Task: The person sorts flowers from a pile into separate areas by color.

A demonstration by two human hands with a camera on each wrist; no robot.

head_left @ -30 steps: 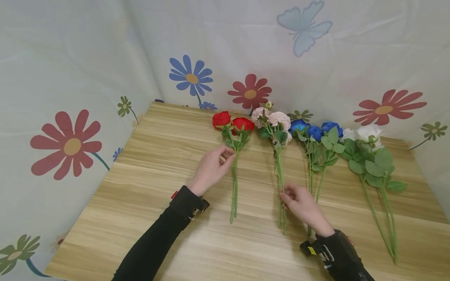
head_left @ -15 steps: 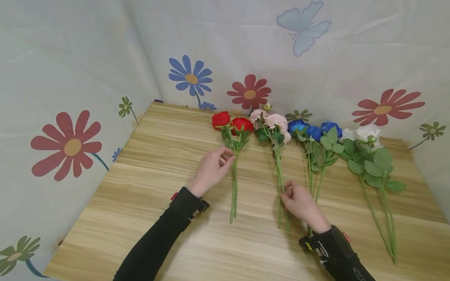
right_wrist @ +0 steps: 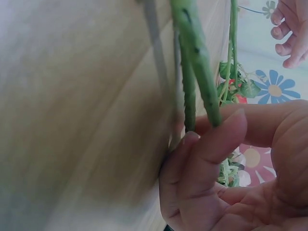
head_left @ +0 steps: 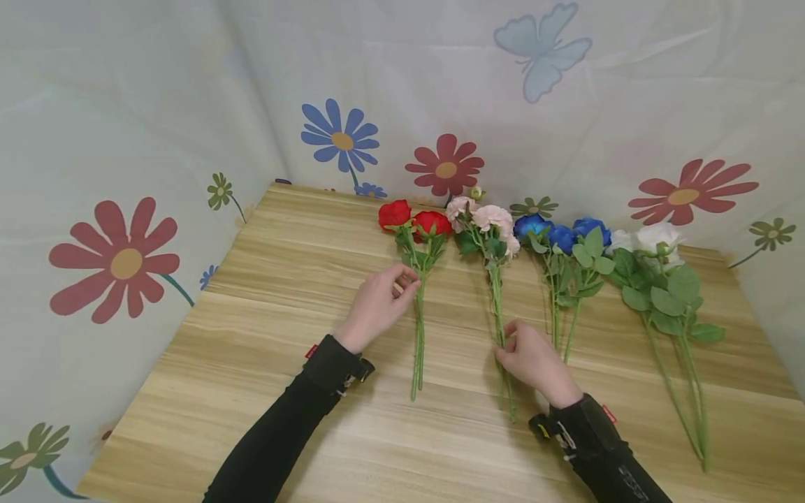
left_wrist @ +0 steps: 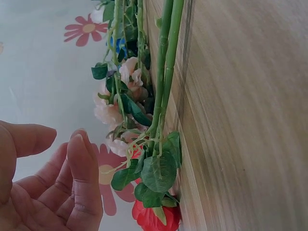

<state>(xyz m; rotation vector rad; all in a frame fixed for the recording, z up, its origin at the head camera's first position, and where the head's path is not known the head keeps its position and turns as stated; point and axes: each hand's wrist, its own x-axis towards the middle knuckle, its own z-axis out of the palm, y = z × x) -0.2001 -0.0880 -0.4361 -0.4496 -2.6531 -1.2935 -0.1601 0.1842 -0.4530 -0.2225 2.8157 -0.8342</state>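
Observation:
My left hand (head_left: 377, 304) hovers beside the stems of the red flowers (head_left: 431, 223), its fingers loosely curled. In the left wrist view a gap separates the thumb from the fingers of that hand (left_wrist: 62, 183), which holds nothing; the red flowers' green stems (left_wrist: 166, 67) run alongside. Lower down, my right hand (head_left: 537, 360) pinches the stems of the pink flowers (head_left: 493, 218). Seen from the right wrist, thumb and fingers of this hand (right_wrist: 207, 168) meet at one thick green stem (right_wrist: 197, 53), with a second stem just behind it.
Right of the pink flowers lie blue flowers (head_left: 560, 237), their lower stems hidden by my right hand. White flowers (head_left: 657, 241) with broad leaves lie farthest right. All rest on a wooden table (head_left: 264, 279), backed by a flower-printed curtain (head_left: 390, 70).
My right hand has shifted slightly left, and the lower ends of the pink flowers' stems have moved a little. The left hand stays in place.

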